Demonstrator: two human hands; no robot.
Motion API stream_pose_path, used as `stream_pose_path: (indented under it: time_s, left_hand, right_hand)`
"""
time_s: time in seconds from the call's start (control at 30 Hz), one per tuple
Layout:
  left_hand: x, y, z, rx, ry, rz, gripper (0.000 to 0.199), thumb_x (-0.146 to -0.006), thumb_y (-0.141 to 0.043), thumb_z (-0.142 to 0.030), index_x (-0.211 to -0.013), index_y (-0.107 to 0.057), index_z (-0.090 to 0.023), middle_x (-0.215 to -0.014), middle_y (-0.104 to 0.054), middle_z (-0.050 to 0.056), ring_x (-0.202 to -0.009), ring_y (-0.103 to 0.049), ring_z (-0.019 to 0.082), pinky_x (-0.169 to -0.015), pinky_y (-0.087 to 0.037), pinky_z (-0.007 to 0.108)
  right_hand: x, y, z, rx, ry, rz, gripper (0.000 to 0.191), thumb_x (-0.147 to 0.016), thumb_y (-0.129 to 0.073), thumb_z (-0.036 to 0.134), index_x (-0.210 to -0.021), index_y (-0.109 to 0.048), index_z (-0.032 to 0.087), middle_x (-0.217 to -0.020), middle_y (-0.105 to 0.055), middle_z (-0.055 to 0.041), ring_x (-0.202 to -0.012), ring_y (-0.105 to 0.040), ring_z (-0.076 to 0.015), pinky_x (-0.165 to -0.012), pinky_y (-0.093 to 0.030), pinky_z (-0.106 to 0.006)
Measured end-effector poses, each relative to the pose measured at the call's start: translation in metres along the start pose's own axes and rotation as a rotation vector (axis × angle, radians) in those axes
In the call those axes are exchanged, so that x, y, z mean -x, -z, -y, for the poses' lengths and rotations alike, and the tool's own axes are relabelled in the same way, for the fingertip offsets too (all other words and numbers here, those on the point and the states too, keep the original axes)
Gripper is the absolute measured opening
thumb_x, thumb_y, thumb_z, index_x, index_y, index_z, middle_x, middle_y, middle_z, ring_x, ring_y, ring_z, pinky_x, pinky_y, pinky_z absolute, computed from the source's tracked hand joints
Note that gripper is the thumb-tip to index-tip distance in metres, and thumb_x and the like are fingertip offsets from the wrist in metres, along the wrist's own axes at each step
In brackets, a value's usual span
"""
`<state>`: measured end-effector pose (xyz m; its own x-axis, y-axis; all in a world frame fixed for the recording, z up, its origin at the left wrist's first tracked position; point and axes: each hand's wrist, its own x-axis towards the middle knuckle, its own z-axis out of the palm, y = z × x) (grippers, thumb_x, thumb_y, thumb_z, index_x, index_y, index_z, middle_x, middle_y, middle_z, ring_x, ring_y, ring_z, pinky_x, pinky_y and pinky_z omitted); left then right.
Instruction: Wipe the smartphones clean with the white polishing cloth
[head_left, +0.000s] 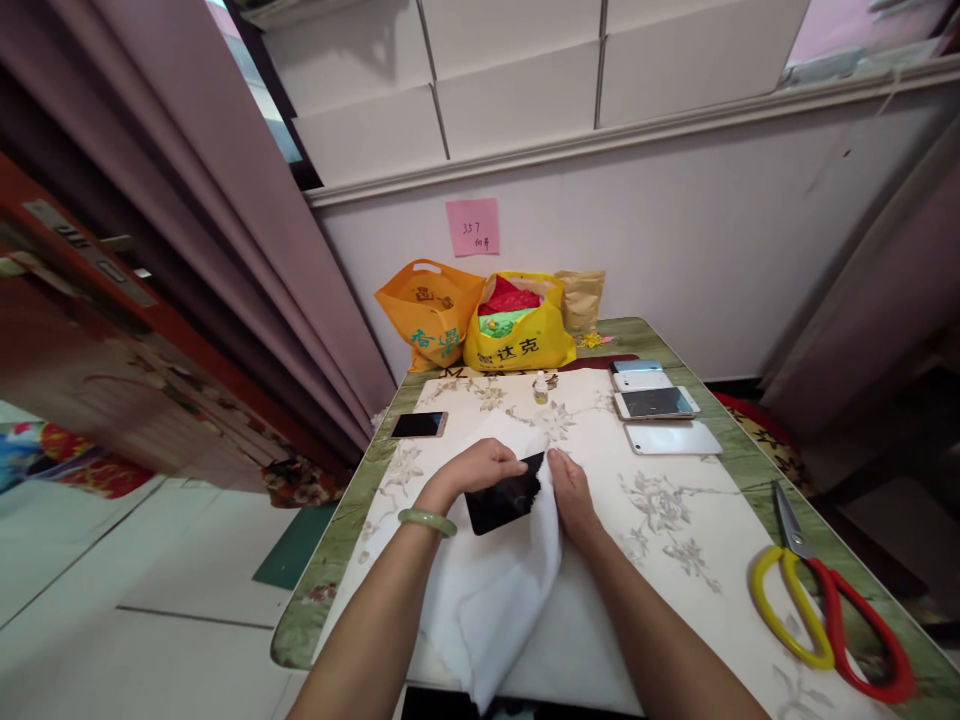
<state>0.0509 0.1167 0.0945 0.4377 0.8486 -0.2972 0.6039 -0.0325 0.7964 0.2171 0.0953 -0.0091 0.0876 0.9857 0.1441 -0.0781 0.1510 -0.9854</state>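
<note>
A smartphone with a black screen [499, 505] is held above the middle of the table, tilted up to the right. My left hand [480, 468], with a green bangle at the wrist, grips it by its upper left edge, thumb on the screen. My right hand [571, 492] is closed on a white cloth [510, 600] folded over the phone's right end, pinching that end through it. The rest of the cloth hangs down toward me and spreads under the phone. The phone's back and my right fingertips are hidden.
Another phone [418, 425] lies at the left, and several phones [656, 403] sit at the right. A small bottle [541, 388] stands behind my hands. Scissors [795, 560] lie near right. Orange [427, 310] and yellow bags [525, 345] stand against the wall.
</note>
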Motion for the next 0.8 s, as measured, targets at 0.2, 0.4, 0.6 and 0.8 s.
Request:
stream_pose_path:
  time_s: [0.2,0.4,0.6,0.8]
  left_hand:
    - [-0.002,-0.008,0.020,0.168,0.024,-0.129,0.048,-0.071,-0.060,-0.060,-0.052,-0.050,-0.017,-0.045,-0.031,-0.007,-0.045,-0.024,0.008,-0.046,-0.016,0.024]
    - [-0.012,-0.029,0.029,0.253,0.071,-0.315,0.045,-0.069,-0.061,-0.059,-0.054,-0.056,-0.016,-0.045,-0.038,-0.006,-0.046,-0.032,0.009,-0.048,-0.021,0.024]
    - [-0.022,-0.057,0.024,0.277,0.081,-0.517,0.046,-0.069,-0.059,-0.059,-0.048,-0.051,-0.018,-0.044,-0.037,-0.005,-0.048,-0.036,0.011,-0.049,-0.024,0.025]
    - [-0.037,-0.069,0.015,0.243,0.101,-0.769,0.045,-0.077,-0.050,-0.054,-0.048,-0.042,-0.020,-0.047,-0.035,-0.005,-0.051,-0.034,0.011,-0.051,-0.024,0.025]
  right_hand:
    - [-0.001,-0.001,-0.003,-0.052,-0.045,-0.015,0.039,-0.088,-0.046,0.055,-0.068,-0.050,0.021,-0.065,-0.050,0.0028,-0.066,-0.042,-0.0151,-0.065,-0.037,-0.027]
    - [-0.002,-0.001,-0.007,-0.149,-0.095,-0.097,0.042,-0.087,-0.046,0.060,-0.073,-0.054,0.020,-0.065,-0.055,0.0022,-0.065,-0.047,-0.0155,-0.064,-0.041,-0.028]
    - [-0.003,-0.002,-0.009,-0.191,-0.168,-0.201,0.046,-0.087,-0.041,0.063,-0.078,-0.057,0.021,-0.065,-0.058,0.0008,-0.064,-0.050,-0.0173,-0.063,-0.043,-0.030]
    - [-0.001,-0.001,-0.008,0.037,-0.066,-0.109,0.042,-0.090,-0.039,0.057,-0.070,-0.050,0.022,-0.067,-0.053,0.0008,-0.067,-0.047,-0.0166,-0.066,-0.040,-0.029]
